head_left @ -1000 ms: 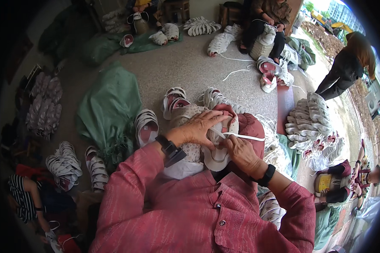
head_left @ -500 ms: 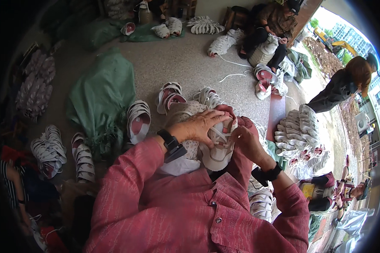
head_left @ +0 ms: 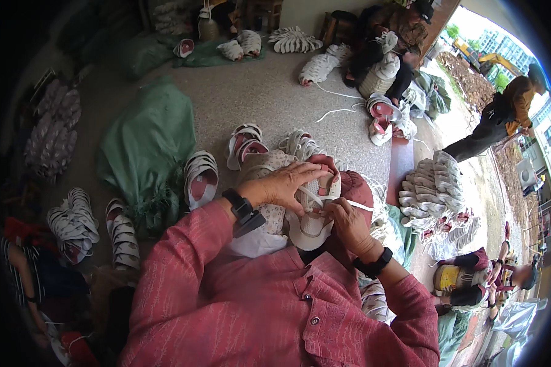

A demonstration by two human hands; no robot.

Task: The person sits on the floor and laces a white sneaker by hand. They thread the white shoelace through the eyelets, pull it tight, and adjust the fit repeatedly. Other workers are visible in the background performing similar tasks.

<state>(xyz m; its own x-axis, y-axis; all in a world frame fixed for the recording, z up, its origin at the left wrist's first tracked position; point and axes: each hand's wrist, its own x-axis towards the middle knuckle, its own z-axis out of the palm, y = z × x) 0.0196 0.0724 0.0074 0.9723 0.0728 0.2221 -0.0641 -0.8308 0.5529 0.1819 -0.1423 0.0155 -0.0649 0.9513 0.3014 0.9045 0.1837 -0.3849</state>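
Observation:
A white and beige sneaker [head_left: 306, 237] with a dark pink lining rests in front of my body, toe toward me. My left hand [head_left: 283, 186] grips it from the left, fingers stretched over the upper and thumb by the lace holes. My right hand [head_left: 348, 225] is closed in a pinch at the lower lace holes, on a white shoelace [head_left: 356, 204]. One stretch of this lace loops out to the right above my right hand. The exact spot between the pinching fingertips is hidden. Floral-patterned cloth [head_left: 264, 166] lies under my left hand.
Stacks of nested shoe uppers [head_left: 201, 179] stand ahead, with a larger pile [head_left: 431, 192] at right. A green sack [head_left: 147, 131] lies on the left floor. Another seated person [head_left: 398, 37] works at the back right; a standing person [head_left: 502, 116] is outside.
My right hand has moved down and slightly left along the sneaker, toward its toe. A loop of lace now stands out at the right. The person outside has straightened up.

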